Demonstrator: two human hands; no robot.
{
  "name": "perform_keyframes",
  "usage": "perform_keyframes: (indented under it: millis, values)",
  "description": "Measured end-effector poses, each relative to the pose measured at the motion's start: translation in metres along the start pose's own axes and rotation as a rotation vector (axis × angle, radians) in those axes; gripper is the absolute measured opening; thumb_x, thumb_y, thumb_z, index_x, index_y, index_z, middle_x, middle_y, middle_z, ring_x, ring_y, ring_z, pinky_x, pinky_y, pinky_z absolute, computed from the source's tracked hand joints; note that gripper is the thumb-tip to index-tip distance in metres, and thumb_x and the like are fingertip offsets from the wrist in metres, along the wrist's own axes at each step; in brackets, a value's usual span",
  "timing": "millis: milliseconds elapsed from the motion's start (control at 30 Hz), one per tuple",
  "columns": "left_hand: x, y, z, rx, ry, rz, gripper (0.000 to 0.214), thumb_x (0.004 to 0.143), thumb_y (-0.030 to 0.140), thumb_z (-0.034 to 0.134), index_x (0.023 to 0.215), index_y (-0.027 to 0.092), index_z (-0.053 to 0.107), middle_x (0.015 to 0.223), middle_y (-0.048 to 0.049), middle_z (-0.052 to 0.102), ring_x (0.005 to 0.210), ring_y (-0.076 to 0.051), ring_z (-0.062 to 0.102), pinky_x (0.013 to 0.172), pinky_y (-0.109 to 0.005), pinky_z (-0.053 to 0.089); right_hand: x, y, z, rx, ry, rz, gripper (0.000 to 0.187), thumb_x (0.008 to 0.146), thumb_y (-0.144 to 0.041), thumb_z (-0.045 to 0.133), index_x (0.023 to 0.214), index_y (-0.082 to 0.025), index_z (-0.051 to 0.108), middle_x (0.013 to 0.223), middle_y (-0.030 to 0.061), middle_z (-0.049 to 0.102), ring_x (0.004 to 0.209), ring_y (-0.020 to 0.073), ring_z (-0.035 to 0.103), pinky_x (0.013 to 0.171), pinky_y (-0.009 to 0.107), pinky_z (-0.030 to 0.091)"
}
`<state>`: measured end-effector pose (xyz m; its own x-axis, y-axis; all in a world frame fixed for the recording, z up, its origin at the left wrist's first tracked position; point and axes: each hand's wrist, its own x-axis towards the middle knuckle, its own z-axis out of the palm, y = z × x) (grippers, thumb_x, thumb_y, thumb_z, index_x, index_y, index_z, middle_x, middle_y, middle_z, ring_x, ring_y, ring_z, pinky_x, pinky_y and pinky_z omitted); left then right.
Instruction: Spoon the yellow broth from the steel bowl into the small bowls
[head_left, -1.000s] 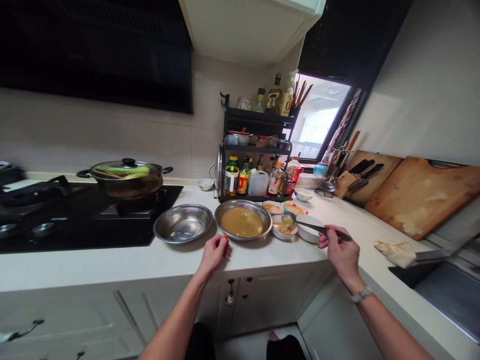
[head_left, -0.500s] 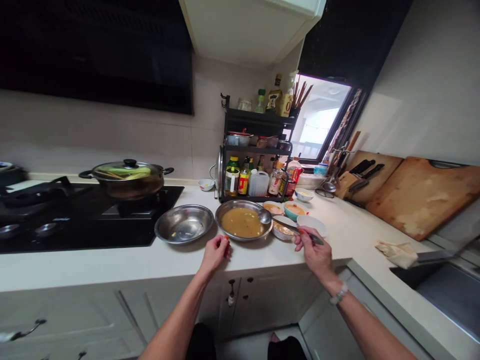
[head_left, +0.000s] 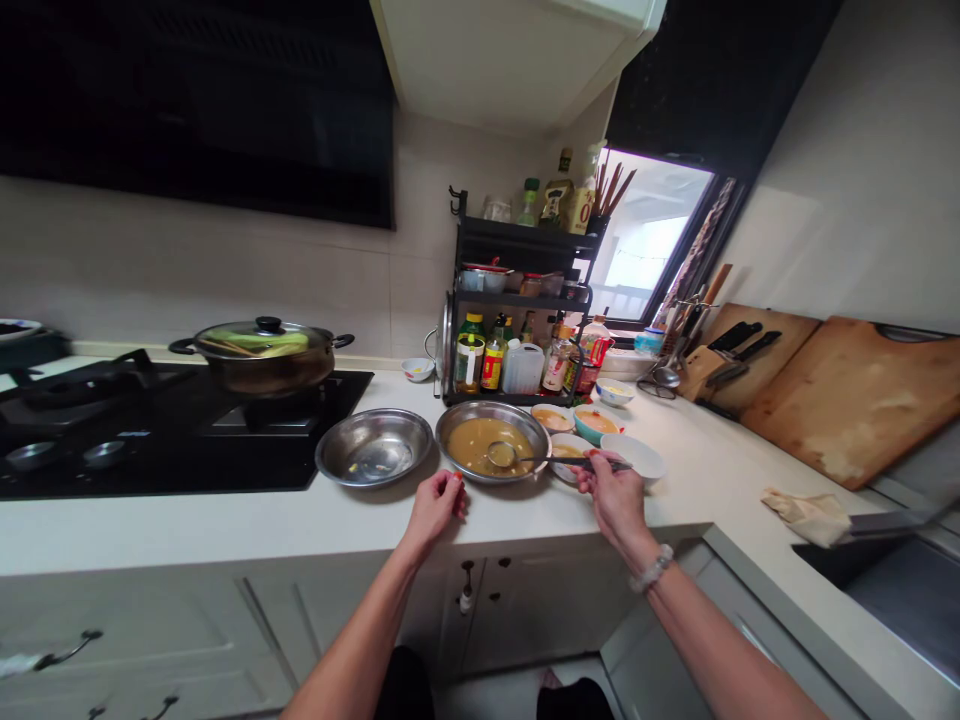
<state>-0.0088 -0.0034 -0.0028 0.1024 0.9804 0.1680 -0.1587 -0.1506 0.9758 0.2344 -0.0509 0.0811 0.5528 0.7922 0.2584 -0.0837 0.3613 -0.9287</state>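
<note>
My right hand (head_left: pixel 615 497) is closed around the handle of a metal ladle (head_left: pixel 555 460). The ladle's round head sits in the yellowish-brown liquid of a steel basin (head_left: pixel 442 452). My left hand (head_left: pixel 437 508) is curled at the counter's front, close to that basin's near rim; I see nothing in its fingers. Left of it stands a second steel basin (head_left: pixel 330 468) with small wet bits at its bottom. To the right are several small bowls: a patterned bowl partly behind the ladle handle, a teal bowl (head_left: pixel 598 436) with orange-tinted liquid, and a white bowl (head_left: pixel 643 460).
A lidded pot (head_left: pixel 262 365) stands on the black gas stove (head_left: pixel 187 455) at left. Behind the basins, a black rack (head_left: pixel 517 298) holds bottles and jars. Cutting boards (head_left: pixel 855 400) and a knife block (head_left: pixel 701 372) lean at right, near a cloth (head_left: pixel 810 515) by the sink.
The ladle's head has moved left and down from the basin's right rim into the liquid. My right hand has shifted slightly left with it. My left hand stays in much the same place.
</note>
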Motion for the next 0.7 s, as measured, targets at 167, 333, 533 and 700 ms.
perform_keyframes:
  millis: [167, 333, 533, 700]
  values:
    - [0.001, -0.003, -0.001, 0.006, -0.006, 0.018, 0.045, 0.076, 0.058, 0.057, 0.063, 0.016, 0.052, 0.051, 0.0022, 0.053, 0.041, -0.009, 0.048, 0.042, -0.021, 0.042, 0.001, -0.012, -0.004, 0.057, 0.047, 0.032, 0.028, 0.061, -0.034, 0.073, 0.078, -0.017, 0.058, 0.049, -0.0012, 0.060, 0.042, 0.0140, 0.055, 0.034, 0.021, 0.041]
    - [0.000, -0.001, -0.001, 0.011, -0.011, 0.015, 0.044, 0.077, 0.057, 0.056, 0.063, 0.016, 0.052, 0.052, 0.0024, 0.053, 0.042, -0.008, 0.047, 0.042, -0.021, 0.042, 0.004, -0.020, -0.009, 0.077, 0.082, 0.018, 0.026, 0.059, -0.031, 0.073, 0.075, -0.016, 0.059, 0.049, -0.0017, 0.060, 0.040, 0.0125, 0.054, 0.033, 0.019, 0.039]
    - [-0.001, 0.002, 0.000, 0.014, 0.005, 0.008, 0.043, 0.075, 0.057, 0.058, 0.062, 0.016, 0.053, 0.051, 0.0024, 0.053, 0.042, -0.008, 0.047, 0.042, -0.020, 0.041, 0.009, -0.033, -0.021, 0.087, 0.115, -0.003, 0.027, 0.058, -0.030, 0.074, 0.076, -0.014, 0.060, 0.051, 0.0000, 0.061, 0.041, 0.0122, 0.055, 0.034, 0.019, 0.040]
    - [-0.001, 0.002, 0.000, 0.011, 0.003, 0.009, 0.043, 0.076, 0.057, 0.057, 0.063, 0.016, 0.052, 0.053, 0.0026, 0.053, 0.043, -0.008, 0.047, 0.043, -0.020, 0.041, 0.016, -0.044, -0.039, 0.058, 0.195, -0.073, 0.030, 0.057, -0.032, 0.075, 0.074, -0.013, 0.060, 0.050, -0.0012, 0.059, 0.042, 0.0129, 0.058, 0.034, 0.017, 0.040]
